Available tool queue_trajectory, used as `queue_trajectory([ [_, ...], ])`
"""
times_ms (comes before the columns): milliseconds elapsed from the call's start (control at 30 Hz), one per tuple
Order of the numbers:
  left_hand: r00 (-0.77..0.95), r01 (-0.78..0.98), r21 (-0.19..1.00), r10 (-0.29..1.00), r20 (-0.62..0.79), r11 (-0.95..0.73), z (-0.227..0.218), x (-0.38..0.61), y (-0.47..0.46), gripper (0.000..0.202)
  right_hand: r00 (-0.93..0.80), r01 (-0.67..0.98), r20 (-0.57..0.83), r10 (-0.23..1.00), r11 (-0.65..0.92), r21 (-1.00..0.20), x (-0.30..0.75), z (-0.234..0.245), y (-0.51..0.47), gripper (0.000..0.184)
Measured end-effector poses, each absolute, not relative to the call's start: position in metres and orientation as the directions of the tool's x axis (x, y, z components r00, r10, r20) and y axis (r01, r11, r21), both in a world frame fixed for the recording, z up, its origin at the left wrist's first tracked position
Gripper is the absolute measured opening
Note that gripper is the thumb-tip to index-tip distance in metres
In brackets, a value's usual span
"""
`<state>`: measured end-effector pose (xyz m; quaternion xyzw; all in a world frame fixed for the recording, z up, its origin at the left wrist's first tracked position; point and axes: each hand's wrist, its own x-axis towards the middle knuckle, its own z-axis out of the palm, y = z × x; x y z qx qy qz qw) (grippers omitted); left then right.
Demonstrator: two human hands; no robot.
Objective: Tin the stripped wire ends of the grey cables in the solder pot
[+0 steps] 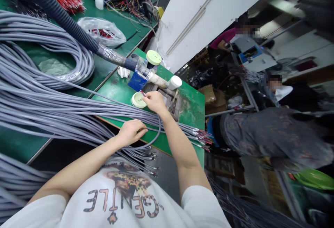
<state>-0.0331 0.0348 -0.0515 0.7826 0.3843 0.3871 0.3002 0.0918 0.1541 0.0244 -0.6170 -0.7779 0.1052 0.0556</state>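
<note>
My right hand (pixel 156 102) is closed in a pinch on the thin coloured wires (pixel 142 92) at the end of a grey cable (pixel 159 127). The cable bends in a loop below that hand. The wire tips are just above a round pale-green tub (pixel 138 100) with dark slits in its top. Lower left, my left hand (pixel 132 131) lies over the grey cables, its fingers curled and seemingly closed on one; the grip is partly hidden. A bundle of grey cables (pixel 104 104) runs under both hands, its stripped wire ends (pixel 203 137) fanned out at the right.
A ribbed hose (pixel 78 31) leads to a nozzle beside a blue box (pixel 137 80). A white jar (pixel 175 82) and another green-topped tub (pixel 153 57) stand behind. Coiled cable (pixel 86 64) and a plastic bag (pixel 104 33) lie on the left. Co-workers are at the right.
</note>
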Motion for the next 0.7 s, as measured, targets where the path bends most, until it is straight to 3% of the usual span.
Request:
queue_trajectory([
  [133,0.423,0.368,0.759,0.824,0.378,-0.537,-0.05,-0.034,0.036,0.019,-0.212,0.971,-0.093,0.973,0.199,-0.134,0.086,0.018,0.16,0.021],
  [267,0.429,0.366,0.763,0.824,0.37,-0.533,-0.05,-0.034,0.037,0.019,-0.217,0.972,-0.108,0.97,0.205,-0.11,0.084,0.02,0.161,0.021],
  [433,0.454,0.39,0.771,0.833,0.316,-0.504,-0.048,-0.036,0.04,0.017,-0.233,0.963,0.007,0.973,0.231,-0.139,0.106,0.04,0.158,0.026],
  [567,0.476,0.398,0.774,0.832,0.286,-0.493,-0.046,-0.037,0.043,0.017,-0.1,0.989,0.083,0.991,0.108,-0.099,0.146,0.05,0.161,0.028],
  [700,0.49,0.41,0.777,0.834,0.253,-0.477,-0.043,-0.037,0.045,0.015,0.068,0.997,0.065,0.996,-0.066,-0.028,0.182,0.04,0.169,0.025],
])
